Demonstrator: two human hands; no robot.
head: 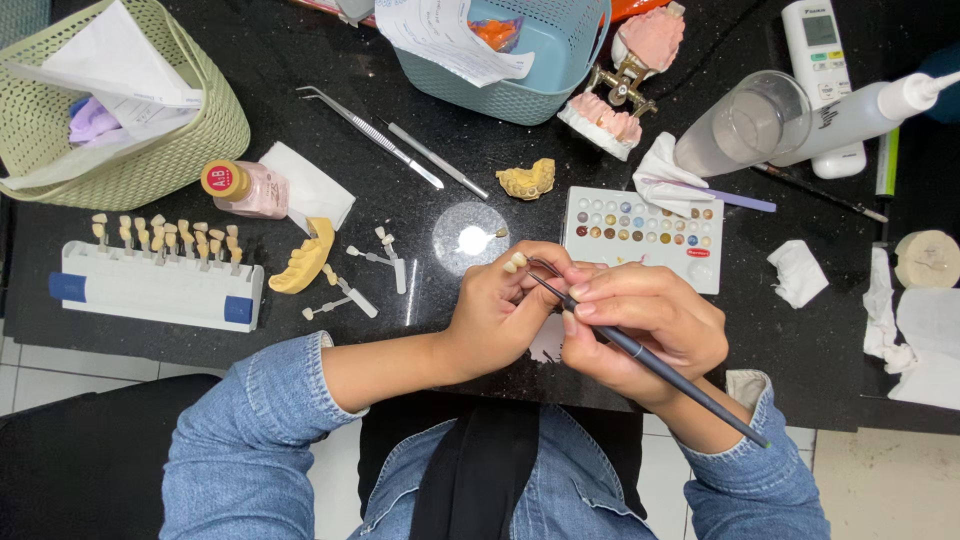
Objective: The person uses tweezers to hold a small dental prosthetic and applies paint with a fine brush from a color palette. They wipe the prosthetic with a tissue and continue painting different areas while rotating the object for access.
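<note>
My left hand [497,312] pinches a small cream tooth crown [517,261] on a thin metal holder, above the front edge of the black table [400,120]. My right hand [645,325] grips a slim dark brush [660,365] like a pen, its tip reaching toward the crown. Both hands meet just in front of a white palette [640,235] with several small colour wells. A yellow tooth model [527,180] lies beyond the hands.
A shade guide rack [160,275] with tooth tabs, a yellow arch model [303,260] and a small pink bottle [245,188] stand left. Green basket [120,110], blue basket [520,60], tweezers [370,135], pink jaw casts [625,85], plastic cup [745,125], squeeze bottle [860,115], tissues [797,272].
</note>
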